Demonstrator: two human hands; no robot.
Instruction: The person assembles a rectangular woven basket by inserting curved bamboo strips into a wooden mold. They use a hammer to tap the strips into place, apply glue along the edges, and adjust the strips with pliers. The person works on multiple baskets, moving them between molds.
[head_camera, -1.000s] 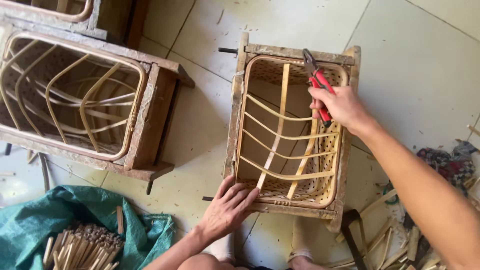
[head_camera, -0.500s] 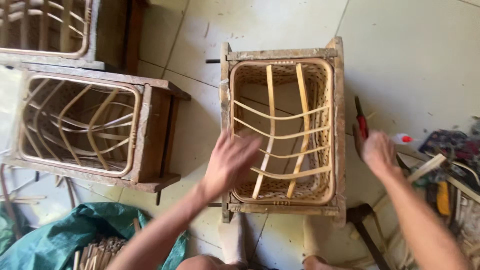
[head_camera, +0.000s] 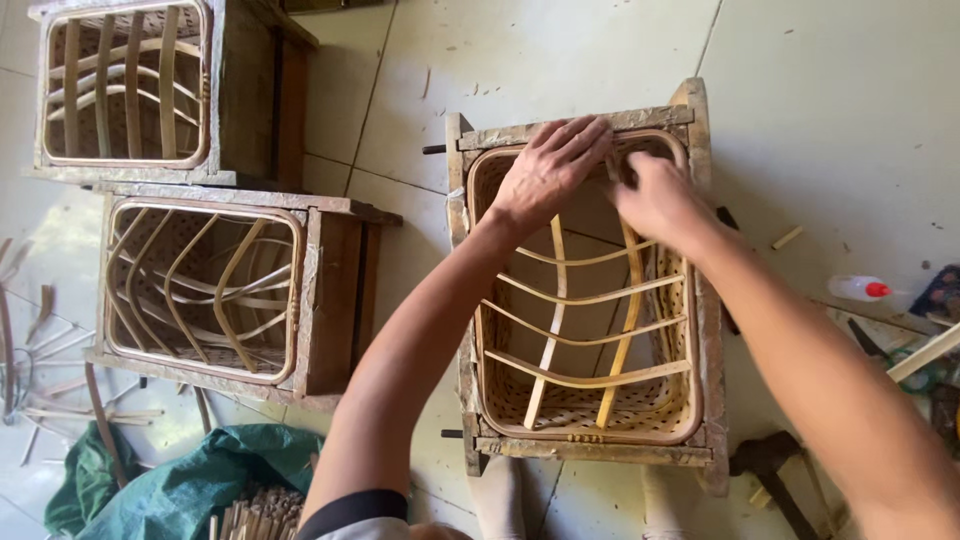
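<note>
Both hands at far rim of the woven basket (head_camera: 590, 400), which sits in a wooden frame (head_camera: 712, 400) on the tiled floor. Left hand (head_camera: 548, 170) lies flat, fingers together on the rim. Right hand (head_camera: 655, 200) pinches a bamboo rib (head_camera: 628, 320). Step looks like seating that rib's end; next needs steady pressure. Two other framed baskets (head_camera: 205, 285) well left; open floor right.

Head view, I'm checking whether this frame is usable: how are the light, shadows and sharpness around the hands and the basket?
Head view: daylight, bright on the tiled floor at top, nearly washed out at far left; the left hand and right hand slightly soft at the fingers; the basket frame sharp, its slats readable; shadows soft, darkest between the two frames at left.
</note>
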